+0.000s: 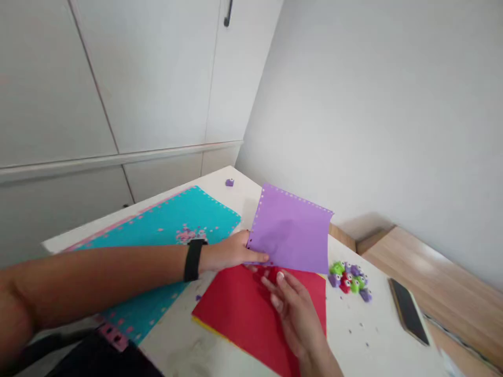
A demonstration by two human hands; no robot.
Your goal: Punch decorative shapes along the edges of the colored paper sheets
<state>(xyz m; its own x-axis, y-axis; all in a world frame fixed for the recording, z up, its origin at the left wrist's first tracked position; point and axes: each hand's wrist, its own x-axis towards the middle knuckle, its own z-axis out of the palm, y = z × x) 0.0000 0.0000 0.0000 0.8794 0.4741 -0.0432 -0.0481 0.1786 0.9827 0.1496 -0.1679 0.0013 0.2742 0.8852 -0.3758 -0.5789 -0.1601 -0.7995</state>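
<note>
Pale wall [373,131] beyond the purple sheet [294,230], cabinets [153,78] left of it, white tabletop [341,351] beneath; I've got its lower-left corner pinched in my left grip [228,251]. Right grip [295,311] just below it: holding anything, I can't tell.

I see one purple paper sheet [294,230], one red paper sheet [243,319], one blue paper sheet [196,209], one black phone [408,311], around ten googly-eyed lumps [346,285]
</note>
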